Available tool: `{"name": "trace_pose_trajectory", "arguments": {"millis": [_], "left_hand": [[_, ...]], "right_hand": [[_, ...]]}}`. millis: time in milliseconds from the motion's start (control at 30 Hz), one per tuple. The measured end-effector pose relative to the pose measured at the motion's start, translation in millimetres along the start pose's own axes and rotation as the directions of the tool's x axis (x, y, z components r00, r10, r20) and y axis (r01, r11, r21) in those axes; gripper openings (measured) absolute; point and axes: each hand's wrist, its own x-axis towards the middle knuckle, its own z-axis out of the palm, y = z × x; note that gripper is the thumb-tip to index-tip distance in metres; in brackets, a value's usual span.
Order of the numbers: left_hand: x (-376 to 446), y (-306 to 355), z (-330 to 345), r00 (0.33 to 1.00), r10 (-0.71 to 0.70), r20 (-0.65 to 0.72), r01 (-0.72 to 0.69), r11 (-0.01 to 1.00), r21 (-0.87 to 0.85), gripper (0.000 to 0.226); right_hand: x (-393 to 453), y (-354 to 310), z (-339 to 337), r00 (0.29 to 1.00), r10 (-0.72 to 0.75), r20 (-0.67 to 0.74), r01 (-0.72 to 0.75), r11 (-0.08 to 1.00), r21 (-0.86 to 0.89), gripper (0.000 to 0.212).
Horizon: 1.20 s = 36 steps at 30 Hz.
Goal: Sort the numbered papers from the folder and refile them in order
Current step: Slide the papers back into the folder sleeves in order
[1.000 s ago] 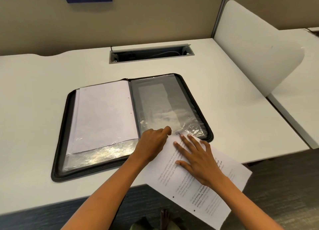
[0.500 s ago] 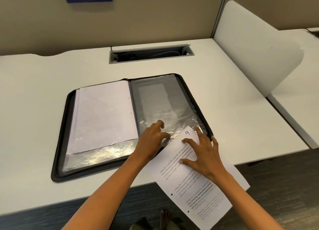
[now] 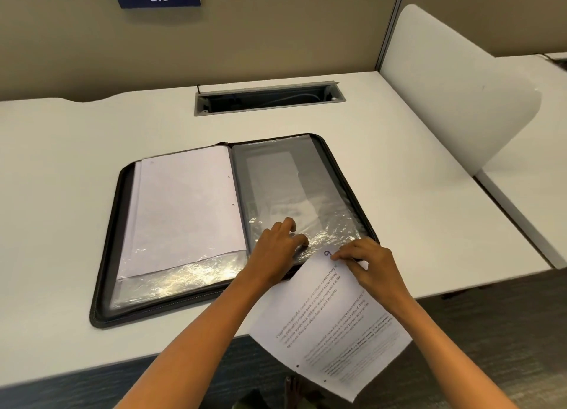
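Plainly, the risk sits at the sleeve mouth. Left hand (image 3: 277, 249) rests on the near edge of the empty plastic sleeve (image 3: 294, 200) on the folder's right side, fingers (image 3: 291, 224) curled onto the crinkled film and seemingly pinching it; whether the mouth is actually open, cannot tell. Right hand (image 3: 371, 266) pinches the far corner of the sheet marked 9 (image 3: 331, 319), thumb and forefinger clamped just beside the handwritten numeral.

What could go wrong, as a judgement:
- Sheet lies skewed to the sleeve, its far corner aimed at the opening. Fed at that angle, the corner may catch on the film and buckle or crease.
- Film looks thin and wrinkled; if the left hand's hold slips, the mouth may close and the paper ride over the top instead of inside.
- Much of the sheet overhangs the near edge of the table (image 3: 76, 193). A single corner pinch leaves it free to sag and swing.

Appearance of the task's things: black zip folder (image 3: 101, 285) lies open flat, near the middle of the table. Left sleeve holds a white page (image 3: 187, 206), faint print, two punch holes on its right edge. The loose sheet is white, printed text in paragraphs, two bullet dots near its near end, touching the folder's near right corner.
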Motion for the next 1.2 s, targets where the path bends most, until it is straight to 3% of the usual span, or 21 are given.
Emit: {"name": "trace_pose_trajectory", "arguments": {"millis": [133, 333, 667, 767, 800, 867, 933, 1000, 1200], "left_hand": [[-0.2, 0.0, 0.2, 0.998, 0.058, -0.013, -0.058, 0.998, 0.010, 0.023], [-2.7, -1.7, 1.8, 0.993, 0.117, 0.033, -0.117, 0.993, 0.022, 0.037], [-11.0, 4.1, 6.6, 0.971, 0.240, -0.008, -0.235, 0.955, 0.181, 0.030], [-11.1, 6.3, 8.0, 0.967, 0.254, -0.019, -0.244, 0.945, 0.218, 0.030], [-11.4, 6.4, 8.3, 0.966, 0.257, -0.026, -0.245, 0.943, 0.224, 0.032], [-11.8, 5.9, 8.1, 0.964, 0.262, -0.040, -0.246, 0.940, 0.235, 0.036], [-12.0, 5.8, 8.1, 0.964, 0.264, -0.041, -0.247, 0.941, 0.232, 0.040], [-12.6, 6.9, 7.8, 0.967, 0.253, -0.035, -0.240, 0.945, 0.221, 0.041], [-17.0, 6.3, 2.6, 0.975, 0.208, -0.084, -0.194, 0.970, 0.148, 0.048]], "right_hand": [[7.6, -4.4, -1.6, 0.989, 0.146, -0.018, -0.143, 0.983, 0.119, 0.028], [16.5, -6.5, 2.6, 0.950, 0.296, -0.094, -0.285, 0.951, 0.117, 0.028], [-1.0, -6.5, 13.1, 0.930, 0.274, -0.246, -0.316, 0.937, -0.147, 0.025], [-8.5, -2.0, 14.5, 0.964, 0.068, -0.259, -0.174, 0.894, -0.412, 0.029], [-12.0, -2.3, 15.8, 0.971, -0.050, -0.234, -0.073, 0.869, -0.490, 0.029], [-20.0, -6.3, 20.6, 0.966, -0.246, -0.085, 0.176, 0.857, -0.485, 0.023], [-28.7, -8.4, 29.7, 0.943, -0.299, 0.146, 0.332, 0.847, -0.415, 0.033], [-32.7, -5.2, 38.2, 0.925, -0.244, 0.292, 0.353, 0.839, -0.415, 0.046], [-20.3, -6.8, 47.6, 0.934, -0.076, 0.350, 0.269, 0.794, -0.545, 0.061]]}}
